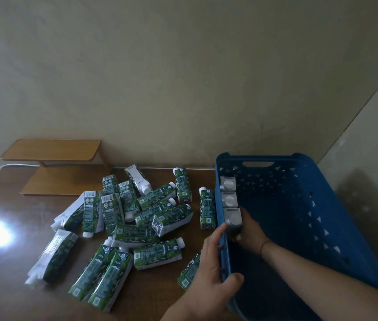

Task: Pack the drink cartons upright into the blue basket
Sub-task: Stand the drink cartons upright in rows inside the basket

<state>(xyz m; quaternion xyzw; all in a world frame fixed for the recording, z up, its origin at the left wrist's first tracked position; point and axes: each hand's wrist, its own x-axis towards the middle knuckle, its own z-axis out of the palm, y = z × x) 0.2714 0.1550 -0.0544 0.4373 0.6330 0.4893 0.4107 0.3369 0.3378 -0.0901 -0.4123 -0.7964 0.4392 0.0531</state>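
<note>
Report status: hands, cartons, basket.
Left hand grips blue basket rim. Right hand holds third upright carton inside. Loose cartons on table. Nothing blocking.

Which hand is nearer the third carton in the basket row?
Right. The right hand holds the third carton inside the blue basket; the left hand grips the basket's near-left rim, just beside it.

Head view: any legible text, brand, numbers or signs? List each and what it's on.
None can be read.
Green cartons on the table: printed panels, round seals and QR-like squares, all too small and blurred.
White side of one carton: faint marks, illegible.
Carton tops in the blue basket: plain, no text visible.
</note>
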